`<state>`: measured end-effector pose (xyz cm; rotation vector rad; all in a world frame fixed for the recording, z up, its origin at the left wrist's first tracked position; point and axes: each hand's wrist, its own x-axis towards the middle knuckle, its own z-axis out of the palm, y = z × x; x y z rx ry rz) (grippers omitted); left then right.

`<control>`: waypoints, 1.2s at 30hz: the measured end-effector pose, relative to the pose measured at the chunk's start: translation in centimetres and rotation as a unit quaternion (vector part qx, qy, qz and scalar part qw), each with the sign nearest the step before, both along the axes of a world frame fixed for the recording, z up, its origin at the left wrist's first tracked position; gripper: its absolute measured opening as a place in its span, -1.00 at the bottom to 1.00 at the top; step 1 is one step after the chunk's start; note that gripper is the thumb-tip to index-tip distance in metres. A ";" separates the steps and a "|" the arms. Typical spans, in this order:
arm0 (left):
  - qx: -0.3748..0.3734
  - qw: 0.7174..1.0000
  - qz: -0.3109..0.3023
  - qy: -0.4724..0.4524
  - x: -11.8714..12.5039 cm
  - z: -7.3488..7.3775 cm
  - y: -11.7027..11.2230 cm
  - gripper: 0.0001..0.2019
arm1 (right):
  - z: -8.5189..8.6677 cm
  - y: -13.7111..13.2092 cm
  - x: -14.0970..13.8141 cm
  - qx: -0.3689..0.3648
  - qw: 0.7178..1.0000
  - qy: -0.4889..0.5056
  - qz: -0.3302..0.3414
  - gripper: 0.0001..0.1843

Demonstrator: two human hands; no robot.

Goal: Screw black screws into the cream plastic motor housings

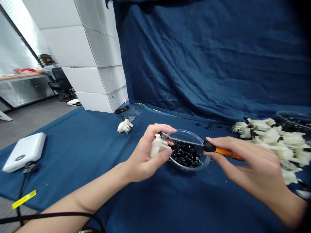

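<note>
My left hand (pixel 143 158) is closed round a cream-white plastic part (pixel 155 146) with a small black piece (pixel 159 133) at its top. In my right hand (pixel 252 165) is a screwdriver (pixel 222 152) with an orange and black handle, lying nearly level. Its thin metal shaft points left, and the tip meets the part near the black piece; my fingers partly hide the contact. Below and behind the shaft stands a clear round bowl (pixel 206 164) holding many small black pieces (pixel 186 153).
A heap of cream-white parts (pixel 272 136) lies at the right, before another clear bowl (pixel 282 113). One similar part (pixel 125 126) lies back left. White boxes (pixel 97 77) are stacked behind. A white power bank (pixel 25 152) with a black cable (pixel 23 183) lies left. A person (pixel 50 69) sits far off.
</note>
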<state>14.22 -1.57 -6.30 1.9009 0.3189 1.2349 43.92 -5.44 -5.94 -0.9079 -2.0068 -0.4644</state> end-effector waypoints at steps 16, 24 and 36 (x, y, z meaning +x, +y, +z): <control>0.058 0.997 0.041 0.040 0.1 0.5 -0.1 -0.55 | -0.2 0.0 -0.2 -0.017 1.000 0.010 -0.008 -0.79; 0.153 0.985 0.043 0.068 -0.2 0.8 0.7 -0.45 | 0.0 -0.1 0.3 -0.064 0.998 -0.021 0.018 -0.76; 0.021 0.998 0.048 0.046 0.0 0.4 0.1 -0.47 | 0.4 -0.2 0.1 -0.089 0.996 0.006 -0.007 -0.82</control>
